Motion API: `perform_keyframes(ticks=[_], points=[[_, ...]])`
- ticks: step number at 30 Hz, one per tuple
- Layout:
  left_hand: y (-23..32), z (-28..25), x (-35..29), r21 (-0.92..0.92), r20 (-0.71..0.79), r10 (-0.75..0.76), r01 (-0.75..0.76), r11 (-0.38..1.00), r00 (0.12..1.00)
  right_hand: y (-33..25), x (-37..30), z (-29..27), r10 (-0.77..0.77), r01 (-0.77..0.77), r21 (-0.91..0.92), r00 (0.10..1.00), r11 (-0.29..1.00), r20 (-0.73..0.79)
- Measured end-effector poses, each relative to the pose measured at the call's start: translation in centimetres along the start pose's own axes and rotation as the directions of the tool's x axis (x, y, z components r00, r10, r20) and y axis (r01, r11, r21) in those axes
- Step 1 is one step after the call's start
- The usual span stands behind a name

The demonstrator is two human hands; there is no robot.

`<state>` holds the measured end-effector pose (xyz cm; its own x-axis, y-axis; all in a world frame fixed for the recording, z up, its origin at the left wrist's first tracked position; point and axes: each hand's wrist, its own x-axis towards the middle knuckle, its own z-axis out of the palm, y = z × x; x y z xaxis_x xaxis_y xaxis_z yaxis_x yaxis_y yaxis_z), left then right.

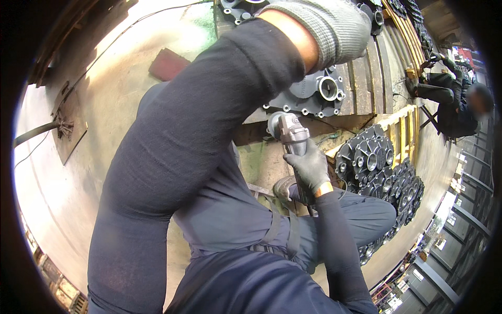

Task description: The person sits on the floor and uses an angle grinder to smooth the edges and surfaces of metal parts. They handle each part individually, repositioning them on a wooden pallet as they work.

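My right hand point(311, 166), in a grey glove, is wrapped round the body of an angle grinder point(294, 135). The grinder stands upright with its disc end up, close to the near edge of a black cast housing cover point(306, 96) with a round bore and bolt holes. Close to the camera, my left hand point(337, 31), in a ribbed grey knit glove, reaches across at the top, above the castings. Its fingers are turned away and hidden, so what it holds or touches cannot be made out. A dark sleeve covers my left arm.
Stacked black castings point(374, 162) stand to the right beside a wooden pallet point(403, 131). The cover lies on a slatted surface point(368, 78). A dark red piece point(168, 64) and a brown board point(73, 128) lie on the floor at left. Another person point(460, 102) sits at far right.
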<state>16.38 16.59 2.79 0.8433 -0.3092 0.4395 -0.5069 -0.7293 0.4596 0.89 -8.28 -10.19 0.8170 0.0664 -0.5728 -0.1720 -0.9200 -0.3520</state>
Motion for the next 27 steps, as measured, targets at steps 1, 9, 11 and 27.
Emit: perform_keyframes(ticks=[1, 9, 11, 27], points=[[0.0, 0.0, 0.0, -0.008, 0.003, -0.003, 0.003, 1.0, 1.0, -1.1, -0.1, -0.2, 0.0, 0.0, -0.006, 1.0, 1.0, 0.026], [-0.3, -0.8, -0.2, 0.049, 0.041, -0.004, 0.002, 0.999, 0.999, -3.6, 0.7, 1.1, -0.046, 0.048, -0.041, 0.998, 0.998, 0.044], [-0.3, -1.3, -0.8, 0.018, 0.005, 0.006, -0.006, 1.0, 1.0, -3.7, 1.0, 1.1, -0.041, 0.043, -0.058, 0.998, 0.997, 0.04], [-1.2, -0.8, -0.8, 0.029, -0.07, 0.051, -0.049, 0.998, 0.996, -4.2, 1.6, 1.2, -0.051, 0.051, -0.079, 0.999, 0.996, 0.006]])
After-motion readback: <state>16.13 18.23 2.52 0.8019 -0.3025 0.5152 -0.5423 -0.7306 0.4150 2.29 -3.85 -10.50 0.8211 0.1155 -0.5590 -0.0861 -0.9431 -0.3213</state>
